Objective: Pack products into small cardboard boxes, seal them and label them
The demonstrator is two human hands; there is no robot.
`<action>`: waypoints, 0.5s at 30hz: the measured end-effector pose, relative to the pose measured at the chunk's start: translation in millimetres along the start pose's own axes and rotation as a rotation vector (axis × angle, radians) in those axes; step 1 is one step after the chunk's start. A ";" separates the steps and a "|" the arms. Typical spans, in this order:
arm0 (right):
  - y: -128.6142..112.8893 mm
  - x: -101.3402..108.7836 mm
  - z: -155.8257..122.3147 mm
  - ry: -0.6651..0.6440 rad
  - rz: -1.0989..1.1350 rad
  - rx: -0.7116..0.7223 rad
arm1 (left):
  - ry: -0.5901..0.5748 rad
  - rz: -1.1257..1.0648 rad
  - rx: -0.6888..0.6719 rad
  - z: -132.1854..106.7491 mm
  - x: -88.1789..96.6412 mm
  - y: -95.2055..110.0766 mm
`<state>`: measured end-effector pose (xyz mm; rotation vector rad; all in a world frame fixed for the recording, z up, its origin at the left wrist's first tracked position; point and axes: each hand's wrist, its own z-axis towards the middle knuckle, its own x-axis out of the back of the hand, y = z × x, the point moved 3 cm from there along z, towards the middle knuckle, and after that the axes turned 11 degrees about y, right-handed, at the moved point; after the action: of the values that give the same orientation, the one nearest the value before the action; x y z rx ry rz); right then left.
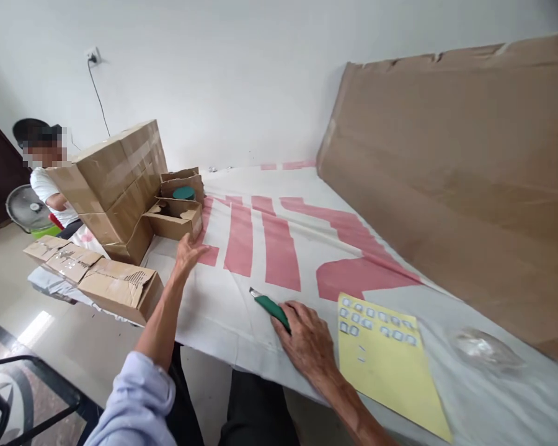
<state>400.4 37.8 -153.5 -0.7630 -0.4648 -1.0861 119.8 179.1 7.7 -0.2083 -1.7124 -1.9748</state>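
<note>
My right hand (307, 337) rests on the table near its front edge, fingers closed round the handle of a green utility knife (270, 305) whose blade tip points up-left. My left hand (187, 254) reaches forward with fingers stretched out and empty, just short of a small open cardboard box (177, 220). A second open box behind it holds a round green object (184, 193). The table wears a white cloth with red shapes (279, 248).
A yellow sheet (385, 371) with several small stickers lies right of my right hand, crumpled clear plastic (483, 350) beyond it. Large taped cartons (116, 179) and flattened boxes (116, 285) stand left. A big cardboard sheet (460, 186) leans at right. A person (51, 192) sits far left by a fan.
</note>
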 end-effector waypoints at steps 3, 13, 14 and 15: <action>1.6 0.5 -2.2 0.007 -0.001 0.008 | -0.096 0.036 -0.113 -40.7 47.4 14.9; 0.4 -4.2 -2.7 0.025 -0.031 0.004 | -0.528 1.032 -0.293 -53.2 240.1 -9.2; 0.1 -4.4 -2.6 0.026 -0.032 0.005 | -0.519 1.076 -0.311 -50.0 241.2 -12.0; -0.2 -4.5 -2.4 0.027 -0.031 0.005 | -0.506 1.097 -0.337 -47.7 239.5 -13.0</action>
<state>398.4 38.8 -158.1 -0.7376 -0.4578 -1.1220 -81.3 68.0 91.6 -1.5018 -1.0465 -1.3506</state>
